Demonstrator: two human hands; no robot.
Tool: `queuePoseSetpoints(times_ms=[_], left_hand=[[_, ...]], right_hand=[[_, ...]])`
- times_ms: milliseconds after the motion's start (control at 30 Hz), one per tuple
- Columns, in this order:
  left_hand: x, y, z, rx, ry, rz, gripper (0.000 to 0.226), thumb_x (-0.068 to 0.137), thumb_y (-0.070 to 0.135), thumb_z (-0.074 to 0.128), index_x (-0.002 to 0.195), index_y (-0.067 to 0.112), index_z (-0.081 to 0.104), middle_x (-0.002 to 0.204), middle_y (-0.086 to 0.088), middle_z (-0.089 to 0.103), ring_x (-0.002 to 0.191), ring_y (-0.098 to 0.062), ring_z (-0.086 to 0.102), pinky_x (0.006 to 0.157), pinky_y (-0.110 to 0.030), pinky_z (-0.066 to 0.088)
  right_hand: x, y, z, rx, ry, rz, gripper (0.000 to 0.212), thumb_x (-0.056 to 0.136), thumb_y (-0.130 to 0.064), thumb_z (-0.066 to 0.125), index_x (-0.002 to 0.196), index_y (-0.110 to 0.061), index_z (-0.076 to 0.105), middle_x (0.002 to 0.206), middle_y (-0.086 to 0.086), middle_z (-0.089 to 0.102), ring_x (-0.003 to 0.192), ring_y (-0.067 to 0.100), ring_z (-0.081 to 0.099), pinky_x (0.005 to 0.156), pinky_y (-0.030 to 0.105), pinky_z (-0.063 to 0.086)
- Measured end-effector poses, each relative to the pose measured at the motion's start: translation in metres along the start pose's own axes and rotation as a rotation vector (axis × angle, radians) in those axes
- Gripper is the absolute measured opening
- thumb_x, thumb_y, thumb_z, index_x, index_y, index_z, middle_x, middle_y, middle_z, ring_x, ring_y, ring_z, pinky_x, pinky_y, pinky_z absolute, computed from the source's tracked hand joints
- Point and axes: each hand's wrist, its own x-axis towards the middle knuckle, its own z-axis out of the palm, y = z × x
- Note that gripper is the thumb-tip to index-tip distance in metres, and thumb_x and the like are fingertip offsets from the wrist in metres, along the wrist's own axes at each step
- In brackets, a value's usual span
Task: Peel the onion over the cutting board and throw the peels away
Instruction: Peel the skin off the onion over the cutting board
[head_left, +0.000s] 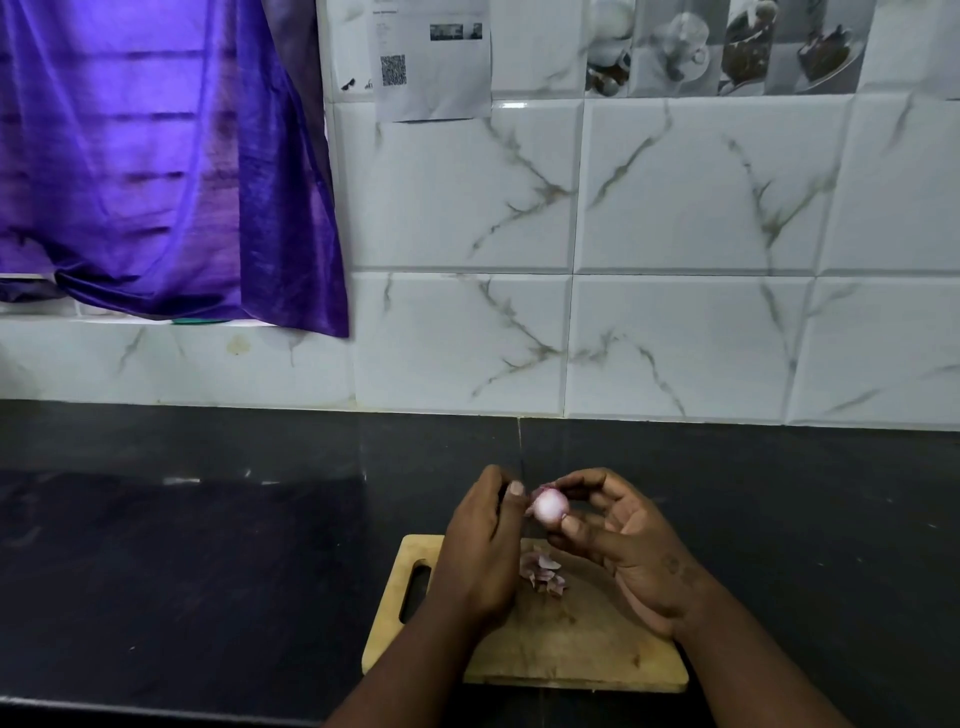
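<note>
Two hands (561, 530) grip the onion (549, 505), apparently peeled, above peels (542, 570).

Peels (542, 570) on cutting board (571, 649), onion (548, 505) above, between both hands.

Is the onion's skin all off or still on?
Mostly off: the onion looks pale and smooth, peels lie below, one flap remains.

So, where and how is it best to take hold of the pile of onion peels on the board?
Pinch the onion peels from above, at the pile's middle, probably with the left hand closest to them. They are thin, loose flakes lying flat on the cutting board, so a gathering top pinch suits them.
</note>
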Motion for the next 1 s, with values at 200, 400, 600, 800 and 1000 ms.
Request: queuePoseSetpoints(times_ms=[200,400,600,800,1000], left_hand=[[-0.0049,0.0067,-0.0019,0.018,-0.053,0.07,0.026,0.102,0.058,0.052,0.098,0.034,0.062,0.097,0.008,0.068,0.088,-0.009,0.065,0.076,-0.039,0.058],[-0.0043,0.0058,-0.0015,0.078,-0.045,0.086,0.013,0.105,0.021,0.061,0.094,0.029,0.061,0.094,0.009,0.067,0.088,-0.01,0.063,0.076,-0.041,0.059],[0.0006,-0.0007,-0.0005,0.098,0.069,-0.006,0.021,0.104,0.013,0.061,0.089,0.027,0.059,0.088,0.005,0.066,0.082,-0.014,0.062,0.071,-0.041,0.056],[0.0006,0.0016,-0.0004,0.157,0.062,0.012,0.021,0.092,0.006,0.069,0.092,0.027,0.071,0.091,0.01,0.069,0.086,-0.007,0.065,0.075,-0.036,0.061],[-0.0022,0.0038,-0.002,0.093,0.08,0.009,0.016,0.092,0.042,0.064,0.087,0.03,0.074,0.086,0.009,0.069,0.081,-0.006,0.065,0.074,-0.042,0.061]], right_hand=[[0.0003,-0.0009,0.0011,-0.015,0.06,0.013,0.036,0.082,-0.005,0.075,0.117,-0.005,0.069,0.119,0.013,0.076,0.114,0.033,0.073,0.096,0.047,0.06],[-0.0003,0.0024,-0.0005,-0.074,0.074,-0.018,0.035,0.079,-0.004,0.082,0.111,-0.006,0.067,0.113,0.009,0.076,0.106,0.031,0.075,0.09,0.041,0.062],[0.0016,0.0034,-0.0012,-0.014,0.02,-0.026,0.036,0.077,-0.002,0.08,0.111,-0.007,0.07,0.115,0.012,0.075,0.107,0.029,0.073,0.09,0.039,0.061],[0.002,0.0034,-0.0028,0.043,0.026,-0.01,0.041,0.076,0.0,0.079,0.116,-0.006,0.069,0.12,0.017,0.075,0.115,0.034,0.071,0.092,0.042,0.062],[0.0012,0.0019,-0.0028,-0.072,0.092,-0.017,0.035,0.077,-0.007,0.084,0.111,-0.009,0.076,0.114,0.015,0.079,0.113,0.034,0.073,0.097,0.044,0.06]])
